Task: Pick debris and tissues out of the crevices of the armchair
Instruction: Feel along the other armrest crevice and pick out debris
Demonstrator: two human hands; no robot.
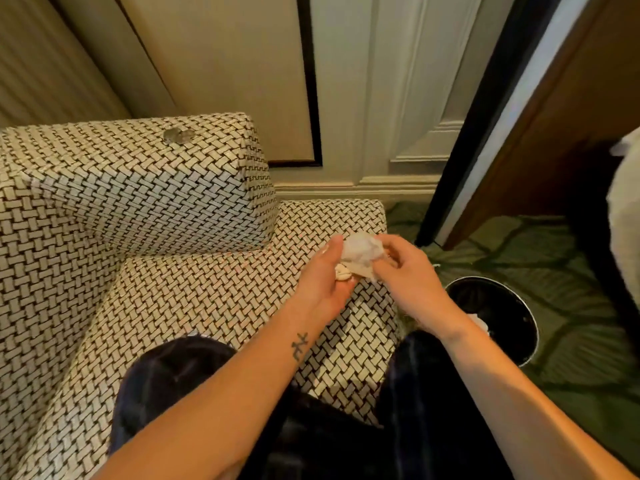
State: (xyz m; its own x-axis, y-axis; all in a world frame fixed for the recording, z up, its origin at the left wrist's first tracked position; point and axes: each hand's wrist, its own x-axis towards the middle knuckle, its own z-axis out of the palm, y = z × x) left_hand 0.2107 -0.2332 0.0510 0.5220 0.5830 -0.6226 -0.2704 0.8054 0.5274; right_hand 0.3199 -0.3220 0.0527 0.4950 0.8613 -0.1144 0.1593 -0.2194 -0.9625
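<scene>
Crumpled white tissue (362,254) was above the armchair (156,220) seat, near its right edge, held between both hands. The left hand (323,278) curled round its near side and the right hand (405,268) pinched its far side. Judged light, soft and easily torn, so grip the bunched middle. A pale scrap (343,271), possibly debris, lay in the left palm. A bin (495,317) stood just right of the armchair.

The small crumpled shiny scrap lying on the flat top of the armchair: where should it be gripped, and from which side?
Likely from straight above, pinching the crumpled scrap across its shorter, front-to-back span. It lies exposed on the flat top of the armchair, wider than deep and not wedged in a crevice, so nothing blocks a top-down pinch.
</scene>
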